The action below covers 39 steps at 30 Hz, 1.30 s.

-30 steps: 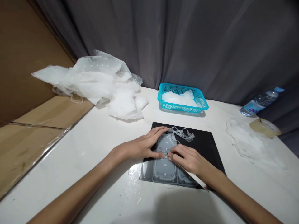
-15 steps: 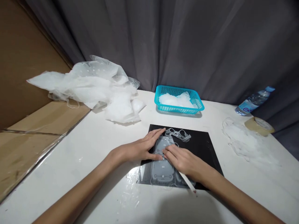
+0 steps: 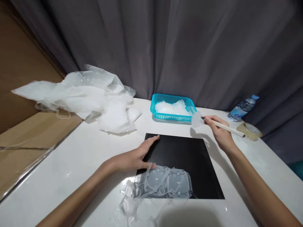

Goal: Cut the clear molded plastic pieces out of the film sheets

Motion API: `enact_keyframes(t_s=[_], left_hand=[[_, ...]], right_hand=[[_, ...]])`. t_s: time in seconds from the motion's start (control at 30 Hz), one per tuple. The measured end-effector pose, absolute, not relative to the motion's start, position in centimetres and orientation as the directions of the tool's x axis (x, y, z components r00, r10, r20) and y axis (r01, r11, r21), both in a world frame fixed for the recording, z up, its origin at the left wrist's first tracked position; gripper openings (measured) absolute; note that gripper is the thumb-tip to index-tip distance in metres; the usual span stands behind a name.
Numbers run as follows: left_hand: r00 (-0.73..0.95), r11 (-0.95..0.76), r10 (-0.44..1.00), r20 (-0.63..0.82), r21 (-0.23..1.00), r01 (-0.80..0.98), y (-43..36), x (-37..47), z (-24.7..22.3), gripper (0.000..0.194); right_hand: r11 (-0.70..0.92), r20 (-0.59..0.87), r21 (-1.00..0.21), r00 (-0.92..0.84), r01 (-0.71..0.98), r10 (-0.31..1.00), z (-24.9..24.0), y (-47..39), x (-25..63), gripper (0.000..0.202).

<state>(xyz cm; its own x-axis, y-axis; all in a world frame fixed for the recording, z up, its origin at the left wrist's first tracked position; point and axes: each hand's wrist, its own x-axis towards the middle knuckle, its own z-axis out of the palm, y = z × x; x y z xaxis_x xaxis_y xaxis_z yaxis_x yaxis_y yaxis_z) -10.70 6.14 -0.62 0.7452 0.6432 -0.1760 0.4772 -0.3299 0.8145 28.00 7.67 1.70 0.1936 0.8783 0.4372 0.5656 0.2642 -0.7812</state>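
Note:
My left hand (image 3: 137,154) lies spread on the left part of a black board (image 3: 180,151). Its thumb touches the top edge of a translucent plastic sheet with cut outlines (image 3: 157,181), which lies along the board's near side and hangs over its front edge. Raised beyond the board's far right corner, my right hand (image 3: 221,134) is closed around a slim white pen-shaped tool (image 3: 227,127) with a dark tip. A small translucent plastic piece (image 3: 197,119) hangs at that tip, beside the basket's right corner; whether fingers also pinch it, I cannot tell.
A turquoise basket (image 3: 171,117) holds whitish plastic pieces (image 3: 171,108). Crumpled translucent sheets (image 3: 94,97) pile up at the back left, by cardboard (image 3: 47,126). A water bottle (image 3: 242,108) and a tape roll (image 3: 249,130) stand at right. A grey curtain (image 3: 177,47) hangs behind.
My right hand has lifted off the sheet and moved right and away, carrying the tool and a plastic piece. The sheet has shifted and turned toward the near edge; my left hand stays on the board.

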Motion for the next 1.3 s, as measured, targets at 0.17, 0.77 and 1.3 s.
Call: enact_keyframes(t_s=[0.17,0.77,1.3], left_hand=[[0.791,-0.243,0.596,-0.140,0.907,0.343,5.9,-10.4,1.0,0.071],[0.596,0.032,0.800,-0.067,0.997,0.070,0.8,-4.6,1.5,0.056],[0.391,-0.302,0.899,0.197,0.925,0.229,-1.2,-4.2,1.3,0.016]], right_hand=[[0.195,0.200,-0.963,0.010,0.185,0.980,0.8,2.6,24.4,0.033],[-0.181,-0.099,-0.911,-0.231,-0.370,0.968,0.8,-0.4,21.1,0.025],[0.042,0.086,-0.991,-0.370,-0.126,0.925,0.5,-1.0,22.0,0.025]])
